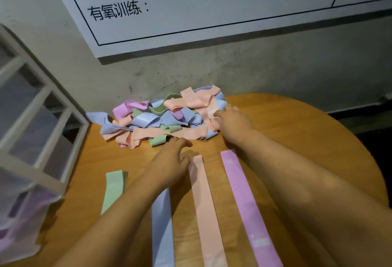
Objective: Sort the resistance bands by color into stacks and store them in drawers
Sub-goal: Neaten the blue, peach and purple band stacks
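Wall chart: a white printed sheet with black ruled lines and Chinese characters (212, 12) hangs on the grey wall above the table.
Table: a round, orange-brown wooden table (297, 122) stands against that wall and carries all the bands.
Drawer unit: a white-framed unit with translucent plastic drawers (42, 101) stands at the table's left edge; something lilac shows dimly through its lowest front.
Unsorted pile: a tangled heap of peach, blue, green and pink elastic resistance bands (152, 118) lies at the table's far side by the wall.
Pink strip: a flat pink band (244, 198) lies rightmost in the near row.
Peach strip: a flat peach band (204, 203) lies just left of it.
Blue strip: a flat pale blue band (162, 224) is next, its far end hidden under the left forearm.
Green stack: short, flat, pale green bands (113, 188) lie leftmost, apart from the others.
Right hand: the right hand (231, 122) rests on a peach band with a white label (212, 111) at the heap's right end; whether it pinches it I cannot tell.
Left hand: the left hand (171, 158) has its fingers bent at the heap's front edge, beside a folded green band (158, 140); its grip cannot be told.
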